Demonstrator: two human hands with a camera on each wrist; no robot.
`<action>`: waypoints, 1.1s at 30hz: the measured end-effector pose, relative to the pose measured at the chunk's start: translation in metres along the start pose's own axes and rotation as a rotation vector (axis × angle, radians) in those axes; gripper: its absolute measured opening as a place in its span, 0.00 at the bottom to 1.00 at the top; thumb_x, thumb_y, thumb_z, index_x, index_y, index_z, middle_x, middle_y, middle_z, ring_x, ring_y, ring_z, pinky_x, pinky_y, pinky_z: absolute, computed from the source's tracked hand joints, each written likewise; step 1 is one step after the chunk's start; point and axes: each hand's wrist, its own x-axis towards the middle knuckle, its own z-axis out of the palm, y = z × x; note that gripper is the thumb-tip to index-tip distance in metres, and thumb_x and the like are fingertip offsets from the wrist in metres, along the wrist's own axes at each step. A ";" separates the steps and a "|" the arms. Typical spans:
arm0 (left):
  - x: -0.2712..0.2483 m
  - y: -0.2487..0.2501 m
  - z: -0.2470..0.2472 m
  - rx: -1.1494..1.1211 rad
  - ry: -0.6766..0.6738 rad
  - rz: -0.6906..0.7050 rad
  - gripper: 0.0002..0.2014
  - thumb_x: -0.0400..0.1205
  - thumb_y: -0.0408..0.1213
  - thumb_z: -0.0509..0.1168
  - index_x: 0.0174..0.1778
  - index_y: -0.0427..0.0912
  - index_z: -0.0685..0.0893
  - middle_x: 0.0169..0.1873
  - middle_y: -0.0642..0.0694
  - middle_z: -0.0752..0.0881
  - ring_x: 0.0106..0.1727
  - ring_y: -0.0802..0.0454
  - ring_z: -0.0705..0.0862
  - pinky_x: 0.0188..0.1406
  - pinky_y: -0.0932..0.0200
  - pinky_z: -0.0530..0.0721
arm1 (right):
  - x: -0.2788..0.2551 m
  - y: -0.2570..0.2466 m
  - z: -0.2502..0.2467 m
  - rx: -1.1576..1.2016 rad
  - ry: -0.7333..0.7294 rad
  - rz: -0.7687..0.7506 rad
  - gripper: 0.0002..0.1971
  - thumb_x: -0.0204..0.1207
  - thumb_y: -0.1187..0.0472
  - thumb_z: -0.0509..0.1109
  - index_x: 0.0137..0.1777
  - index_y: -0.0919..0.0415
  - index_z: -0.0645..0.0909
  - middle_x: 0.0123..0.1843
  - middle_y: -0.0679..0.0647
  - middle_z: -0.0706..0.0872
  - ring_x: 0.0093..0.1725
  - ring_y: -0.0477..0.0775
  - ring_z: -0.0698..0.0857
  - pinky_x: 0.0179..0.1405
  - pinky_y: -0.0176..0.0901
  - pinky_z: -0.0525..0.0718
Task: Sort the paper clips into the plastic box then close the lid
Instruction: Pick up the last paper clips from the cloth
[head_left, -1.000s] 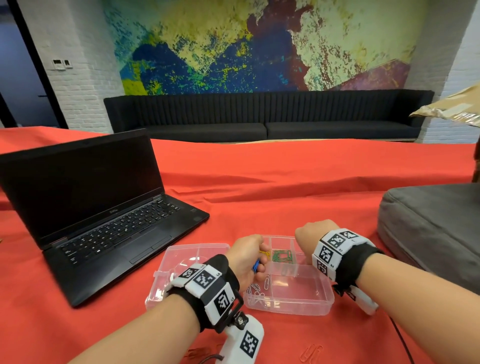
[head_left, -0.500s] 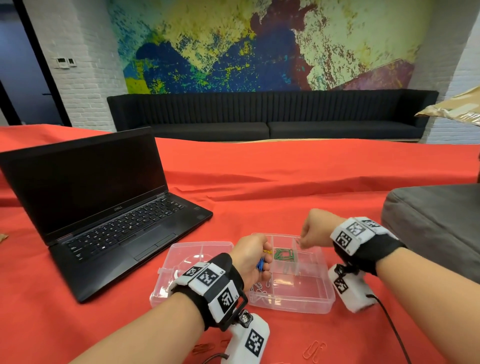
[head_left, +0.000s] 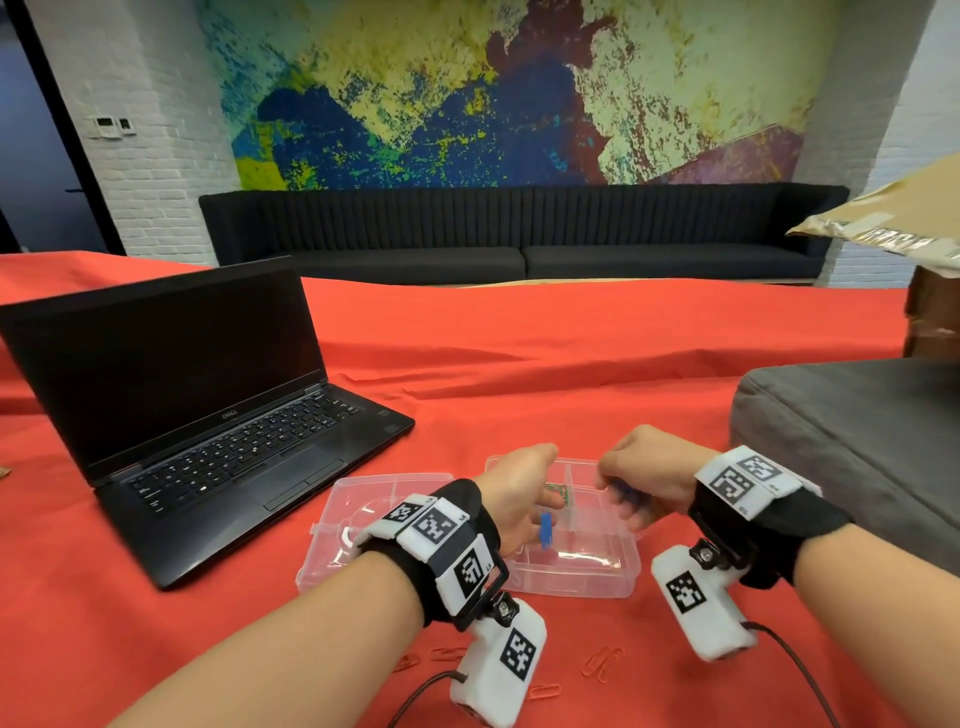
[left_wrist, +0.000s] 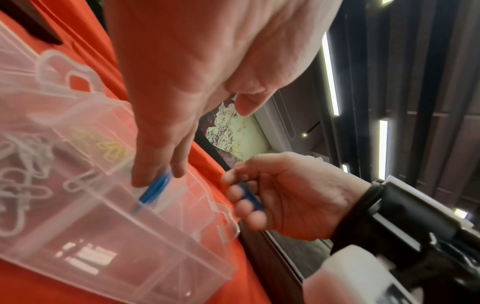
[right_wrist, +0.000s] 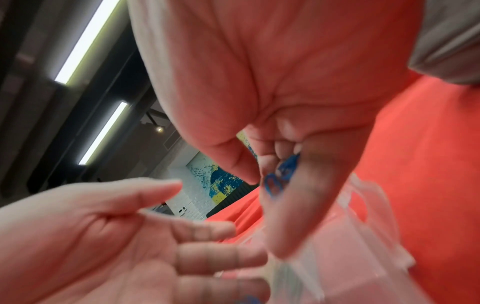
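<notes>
Sorting partly done. Clear plastic compartment box (head_left: 571, 566) sits open on the red-clothed table (head_left: 571, 374), its lid (head_left: 374, 514) lying flat just left of the left hand (head_left: 519, 499).

White paper clips (left_wrist: 23, 164) and yellow paper clips (left_wrist: 111, 150) already sit in separate compartments; green paper clips (head_left: 558, 491) lie just beyond the left fingers.

Left hand pinches a bunch of blue paper clips (left_wrist: 155, 188) over the box. Right hand (head_left: 644, 478), fingers curled, holds more blue ones (right_wrist: 283, 170).

Left to do: blue ones in, orange paper clips (head_left: 600, 662) loose on the cloth nearer than both wrists, then the lid.

Change from half a second ago: right hand has come down closer to the left and over the box; the blue bunch now hangs lower, more exposed.
</notes>
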 end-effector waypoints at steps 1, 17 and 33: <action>-0.002 -0.001 0.004 0.024 -0.022 0.002 0.25 0.84 0.54 0.53 0.71 0.40 0.67 0.58 0.35 0.76 0.54 0.42 0.73 0.52 0.51 0.73 | -0.004 0.002 0.002 0.052 -0.022 0.017 0.10 0.76 0.70 0.58 0.36 0.68 0.77 0.27 0.61 0.78 0.17 0.53 0.79 0.15 0.39 0.82; -0.091 -0.043 -0.105 1.145 0.095 0.144 0.04 0.76 0.34 0.64 0.39 0.41 0.85 0.35 0.45 0.86 0.26 0.55 0.81 0.23 0.64 0.82 | -0.102 0.027 0.037 -0.565 -0.111 -0.304 0.09 0.73 0.64 0.65 0.48 0.60 0.85 0.42 0.58 0.89 0.33 0.50 0.84 0.33 0.34 0.83; -0.107 -0.080 -0.104 1.419 0.098 0.171 0.09 0.75 0.27 0.61 0.42 0.45 0.83 0.41 0.46 0.83 0.42 0.50 0.80 0.40 0.61 0.79 | -0.103 0.053 0.072 -0.865 -0.117 -0.392 0.11 0.69 0.63 0.69 0.28 0.49 0.75 0.32 0.43 0.82 0.33 0.42 0.79 0.33 0.25 0.75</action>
